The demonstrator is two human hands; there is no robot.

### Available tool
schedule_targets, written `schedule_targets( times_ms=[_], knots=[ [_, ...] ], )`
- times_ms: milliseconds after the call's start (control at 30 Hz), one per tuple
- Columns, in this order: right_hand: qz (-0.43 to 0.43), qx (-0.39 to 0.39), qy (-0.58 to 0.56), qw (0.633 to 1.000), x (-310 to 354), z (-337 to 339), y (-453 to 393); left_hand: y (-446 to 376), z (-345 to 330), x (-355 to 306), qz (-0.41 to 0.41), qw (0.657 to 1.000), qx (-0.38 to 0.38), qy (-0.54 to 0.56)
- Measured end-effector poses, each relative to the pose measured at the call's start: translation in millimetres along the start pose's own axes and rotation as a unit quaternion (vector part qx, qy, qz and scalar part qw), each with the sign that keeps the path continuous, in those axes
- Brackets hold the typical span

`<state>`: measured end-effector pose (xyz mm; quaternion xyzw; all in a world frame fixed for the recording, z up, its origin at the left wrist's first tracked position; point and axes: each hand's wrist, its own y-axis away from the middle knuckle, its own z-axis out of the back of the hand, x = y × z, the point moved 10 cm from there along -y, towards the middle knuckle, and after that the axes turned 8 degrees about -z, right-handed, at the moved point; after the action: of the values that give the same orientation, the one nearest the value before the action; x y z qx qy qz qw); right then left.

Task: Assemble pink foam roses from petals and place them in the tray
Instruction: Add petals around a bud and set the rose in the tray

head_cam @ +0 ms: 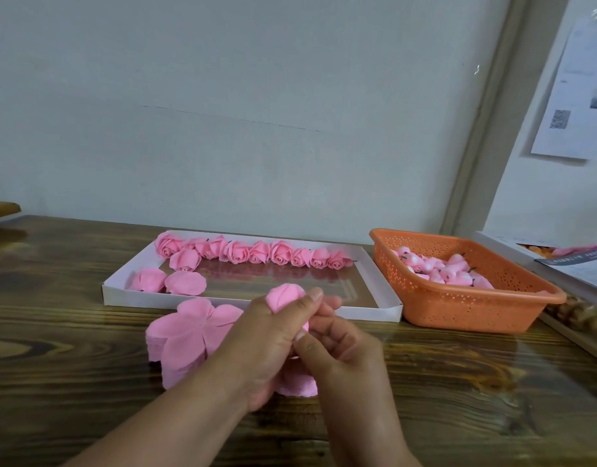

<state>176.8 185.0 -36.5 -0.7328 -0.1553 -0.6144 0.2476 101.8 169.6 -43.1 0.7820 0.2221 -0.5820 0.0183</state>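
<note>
Wrapping a rose, mid-air, just short of the tray!

Left hand (270,335) curled round the half-made rose (285,298), bud end tipped up and away toward the white tray (374,284); right hand (337,345) pinching at its base from below. Directly beyond the left hand, bare tray floor under the row of finished roses (256,252). Beneath the hands on the desk (459,382), the petal stack (186,335).
</note>
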Motion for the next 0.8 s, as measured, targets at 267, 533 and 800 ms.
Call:
schedule_targets(
  times_ms=[267, 533, 800],
  knots=[
    [0.164, 0.022, 0.265, 0.95, 78.4, 15.9, -11.5, -0.1, 2.0, -21.4, -0.071, 0.986, -0.001, -0.15],
    [0.155, 0.226, 0.405, 0.872, 80.0, -19.2, -22.3, 2.6, -11.7, -25.5, -0.147, 0.962, 0.06, -0.224],
    [0.094, 0.286, 0.306, 0.903, 63.3, -20.4, -23.4, 9.9, -27.1, -17.1, -0.087, 0.971, 0.121, -0.185]
  ],
)
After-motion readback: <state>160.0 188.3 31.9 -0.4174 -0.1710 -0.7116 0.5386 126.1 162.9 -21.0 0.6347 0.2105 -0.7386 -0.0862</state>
